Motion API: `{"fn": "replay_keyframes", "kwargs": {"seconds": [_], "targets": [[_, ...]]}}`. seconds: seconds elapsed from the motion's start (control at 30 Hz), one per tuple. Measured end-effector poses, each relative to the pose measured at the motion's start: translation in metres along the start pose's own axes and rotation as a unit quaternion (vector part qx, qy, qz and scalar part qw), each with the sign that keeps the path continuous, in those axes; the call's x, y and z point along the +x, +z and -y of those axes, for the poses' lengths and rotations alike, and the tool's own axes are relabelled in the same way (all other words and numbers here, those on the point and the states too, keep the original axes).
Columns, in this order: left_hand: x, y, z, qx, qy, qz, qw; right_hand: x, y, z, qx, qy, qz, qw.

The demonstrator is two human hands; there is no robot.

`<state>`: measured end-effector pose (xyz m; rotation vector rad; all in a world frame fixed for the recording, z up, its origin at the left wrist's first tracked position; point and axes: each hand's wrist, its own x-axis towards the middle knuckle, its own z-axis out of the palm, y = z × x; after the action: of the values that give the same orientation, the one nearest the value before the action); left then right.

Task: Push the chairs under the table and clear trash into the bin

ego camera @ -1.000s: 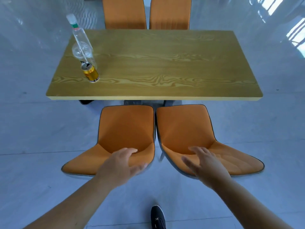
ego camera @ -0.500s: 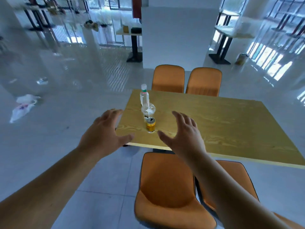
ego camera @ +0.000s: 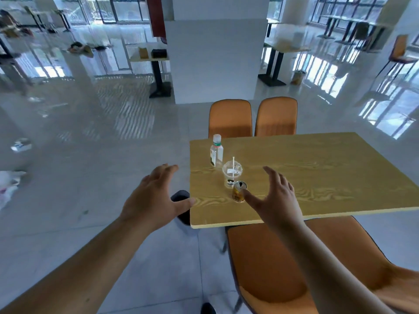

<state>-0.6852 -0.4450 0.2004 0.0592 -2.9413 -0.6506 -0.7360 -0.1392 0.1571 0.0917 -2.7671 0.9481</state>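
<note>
On the wooden table point(ego camera: 317, 173) near its left end stand a clear water bottle point(ego camera: 216, 151), a clear plastic cup with a straw point(ego camera: 231, 173) and a gold can point(ego camera: 238, 191) in a row. My right hand point(ego camera: 275, 196) hovers open just right of the can, thumb close to it. My left hand point(ego camera: 156, 196) is open over the floor beside the table's left corner. A near orange chair point(ego camera: 272, 264) sits partly under the table below my right arm. Two far orange chairs point(ego camera: 230, 117) point(ego camera: 276, 116) stand against the opposite side.
A dark round object point(ego camera: 181, 200) sits on the floor under the table's left corner. White plastic bags point(ego camera: 9, 184) and scraps lie on the glossy floor at left. A white pillar point(ego camera: 215, 60) and other tables point(ego camera: 156, 73) stand behind.
My view lifted from the chair seats to the table and room. Both hands rose from the near chairs toward the trash; the right hand now nears the can.
</note>
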Motion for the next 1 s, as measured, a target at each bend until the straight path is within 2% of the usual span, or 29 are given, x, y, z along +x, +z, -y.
{"fn": "replay_keyframes", "kwargs": {"seconds": [0.17, 0.33, 0.67, 0.87, 1.0], "targets": [[0.089, 0.025, 0.041, 0.038, 0.04, 0.061, 0.997, 0.064, 0.061, -0.008, 0.035, 0.068, -0.035, 0.996], [0.205, 0.049, 0.074, 0.074, 0.053, 0.121, 0.989, 0.141, 0.125, -0.019, 0.056, 0.146, -0.035, 0.987], [0.386, 0.091, 0.074, 0.069, 0.178, 0.195, 0.962, 0.234, 0.133, -0.013, 0.012, 0.232, -0.124, 0.965], [0.462, 0.129, 0.085, 0.041, 0.272, 0.256, 0.927, 0.236, 0.154, 0.013, -0.044, 0.31, -0.193, 0.93], [0.509, 0.137, 0.11, 0.035, 0.357, 0.281, 0.89, 0.218, 0.181, 0.064, -0.073, 0.395, -0.256, 0.88]]}}
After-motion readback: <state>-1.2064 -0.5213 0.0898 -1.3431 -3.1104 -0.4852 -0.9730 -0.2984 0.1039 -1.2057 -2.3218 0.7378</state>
